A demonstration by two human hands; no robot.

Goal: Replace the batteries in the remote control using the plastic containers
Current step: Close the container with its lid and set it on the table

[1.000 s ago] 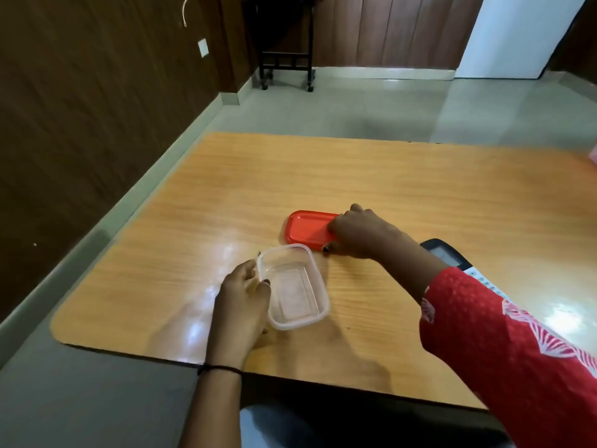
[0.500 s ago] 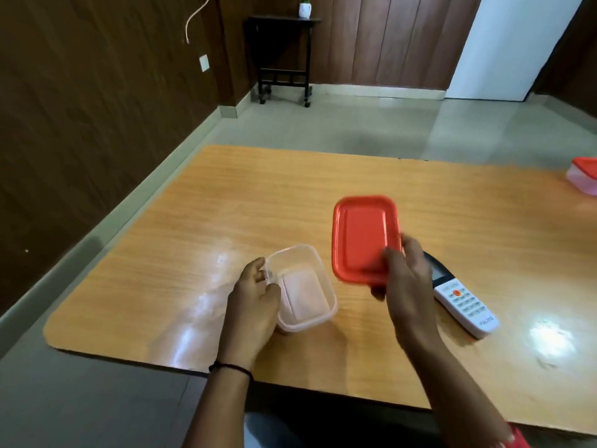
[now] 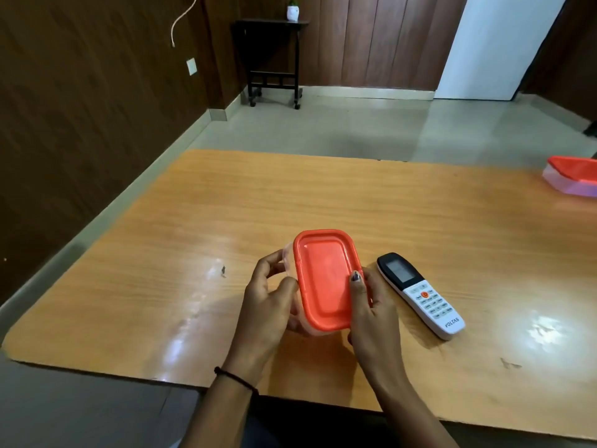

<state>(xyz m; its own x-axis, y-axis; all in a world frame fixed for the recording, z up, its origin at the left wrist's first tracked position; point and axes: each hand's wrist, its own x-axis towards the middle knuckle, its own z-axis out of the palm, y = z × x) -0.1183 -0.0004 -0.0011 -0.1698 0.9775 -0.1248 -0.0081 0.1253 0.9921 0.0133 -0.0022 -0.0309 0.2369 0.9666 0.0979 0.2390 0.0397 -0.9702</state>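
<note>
A red lid (image 3: 323,279) lies on top of a clear plastic container (image 3: 288,253), which is mostly hidden under it. My left hand (image 3: 268,305) grips the container's left side. My right hand (image 3: 371,308) holds the lid's right edge, thumb pressed on top. Whatever is inside the container is hidden. The white and black remote control (image 3: 420,294) lies face up on the wooden table (image 3: 193,240), just right of my right hand and apart from it.
A second clear container with a red lid (image 3: 573,176) sits at the table's far right edge. Left of my hands there is a small dark speck (image 3: 223,270) on the table. A dark side table (image 3: 271,59) stands by the far wall.
My right hand picked up the red lid from the table, carried it over and set it on the container held by my left hand. The view has shifted right.
</note>
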